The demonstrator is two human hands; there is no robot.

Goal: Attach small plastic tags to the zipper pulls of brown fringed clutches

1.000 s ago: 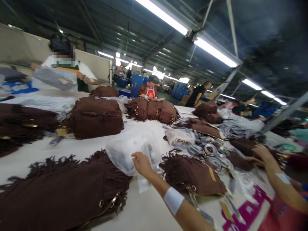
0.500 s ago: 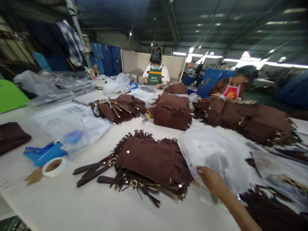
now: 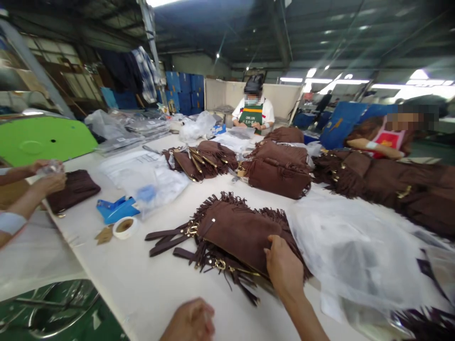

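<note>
Brown fringed bags (image 3: 238, 232) lie stacked on the white table in front of me, with straps and gold-coloured clasps sticking out to the left. My right hand (image 3: 284, 265) is at the right end of the top bag, its fingers bent and closed on the edge of the brown leather. Low in the picture, near the table's front, my left hand (image 3: 192, 319) is apart from the bags. Its fingers look curled but are smeared by motion, so what they hold, if anything, is unclear. Beside my right hand lies a white translucent plastic bag (image 3: 355, 251).
A tape roll (image 3: 125, 228) and a blue tape dispenser (image 3: 117, 210) lie to the left. Another person's hands (image 3: 50, 177) work over a brown piece (image 3: 76, 189) at far left. More brown bags (image 3: 279, 170) lie behind. Two co-workers are across the table.
My right hand has moved left from the plastic bag onto the fringed bag. My left hand has come into view at the bottom. The view has turned left, showing another person's hands.
</note>
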